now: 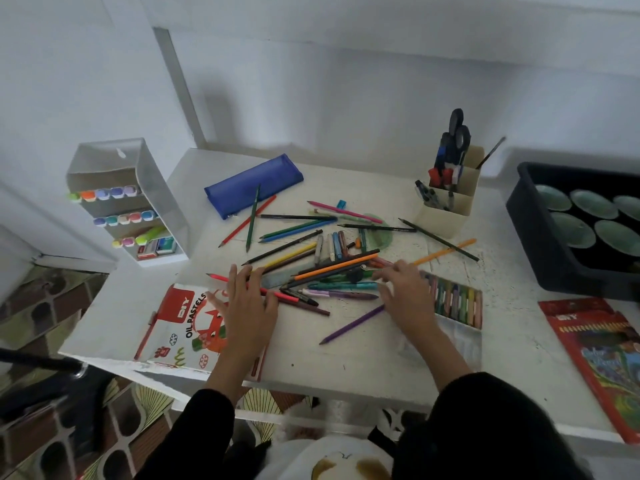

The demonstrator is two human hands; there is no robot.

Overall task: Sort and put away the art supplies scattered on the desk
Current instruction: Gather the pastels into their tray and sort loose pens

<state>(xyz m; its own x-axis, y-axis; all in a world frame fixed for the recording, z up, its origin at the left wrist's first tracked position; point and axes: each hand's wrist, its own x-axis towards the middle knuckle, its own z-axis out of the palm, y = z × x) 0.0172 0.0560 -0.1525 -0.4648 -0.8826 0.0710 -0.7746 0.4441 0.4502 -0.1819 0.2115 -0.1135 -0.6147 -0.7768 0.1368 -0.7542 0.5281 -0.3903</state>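
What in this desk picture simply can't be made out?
Head view, the only one:
The oil pastels box: the left hand covers part of its lid picture.
The pastel tray: the right hand and wrist hide its left side.
The black bin: cut off by the right edge, so its dishes cannot be counted.
The red pencil box: print too blurred to read.

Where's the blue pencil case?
In the head view, the blue pencil case lies at the back of the white desk, left of centre, right of the clear marker rack and just behind the scattered coloured pencils.
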